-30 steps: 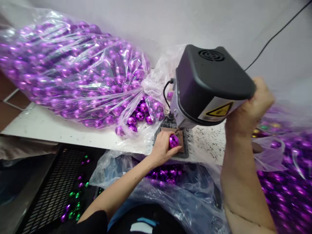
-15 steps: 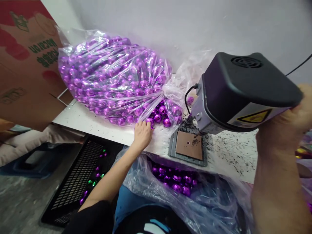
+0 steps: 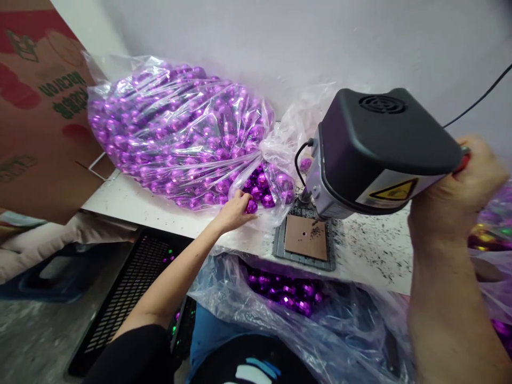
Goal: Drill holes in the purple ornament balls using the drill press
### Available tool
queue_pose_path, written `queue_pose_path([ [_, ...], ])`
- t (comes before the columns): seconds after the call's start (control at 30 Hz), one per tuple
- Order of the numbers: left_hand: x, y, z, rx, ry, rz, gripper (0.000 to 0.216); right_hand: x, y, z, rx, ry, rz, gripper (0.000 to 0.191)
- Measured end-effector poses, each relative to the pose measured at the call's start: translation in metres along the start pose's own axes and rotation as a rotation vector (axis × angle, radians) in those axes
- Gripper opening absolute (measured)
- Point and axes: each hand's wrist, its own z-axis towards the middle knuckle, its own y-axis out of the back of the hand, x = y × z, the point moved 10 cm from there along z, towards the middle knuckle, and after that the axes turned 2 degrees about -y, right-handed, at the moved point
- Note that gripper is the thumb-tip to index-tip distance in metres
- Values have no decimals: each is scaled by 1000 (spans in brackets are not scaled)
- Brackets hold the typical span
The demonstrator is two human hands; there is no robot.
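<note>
My left hand is at the opening of a large clear plastic bag full of shiny purple faceted balls. Its thumb and fingers close around one purple ball at the edge of the spilled ones. My right hand wraps round a handle on the far side of a black bench drill press; only a bit of red shows past the fingers. Under the drill head, a brown square plate with a small hole lies on the grey base.
Dark shavings litter the white table around the drill base. Below the table edge, an open plastic bag holds more purple balls. A black crate is at lower left, a printed cardboard box beyond. Another person's leg shows there.
My left hand has shifted slightly up and its fingers have gone from lying on the bag's edge to closing round a purple ball. The view has turned a little, showing more of my right hand.
</note>
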Motion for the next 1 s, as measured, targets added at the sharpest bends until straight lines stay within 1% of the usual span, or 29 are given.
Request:
queue_pose_path([
  [0.07, 1, 6, -4, -34, -30, -103, 45, 1, 0, 1, -23, 49, -15, 31],
  [0.1, 2, 6, -6, -34, -27, -145, 48, 1, 0, 2, -33, 71, -19, 30],
  [0.2, 4, -2, -12, 3, 6, -212, 55, 1, -2, 3, -35, 95, -28, 29],
  [0.3, -3, -4, -15, -9, -43, -298, 55, 1, -2, 3, -28, 92, -25, 29],
  [0.37, -5, -1, -17, -40, -38, -487, 57, 3, -2, 2, -24, 98, -18, 30],
  [0.47, -6, -3, -19, -19, 49, -927, 66, 6, -3, 1, 16, 75, -4, 33],
  [0.57, -26, -17, -22, 82, 98, -1305, 60, 7, -3, -1, 37, 48, 11, 34],
  [0.67, -52, -43, -24, 199, 129, -1527, 52, 7, -2, -2, 34, 20, 22, 34],
  [0.73, -68, -63, -23, 257, 136, -1629, 52, 7, -3, -2, 43, 15, 39, 34],
  [0.8, -79, -82, -18, 262, 134, -1651, 55, 9, -3, -2, 41, 22, 66, 34],
  [0.87, -83, -95, -10, 206, 129, -1572, 57, 10, -5, -3, 52, 19, 84, 35],
  [0.93, -86, -101, -1, 113, 92, -1454, 56, 9, -7, -4, 77, -3, 96, 37],
  [1.0, -91, -100, 7, 28, 21, -1332, 54, 7, -9, -4, 106, -25, 105, 39],
])
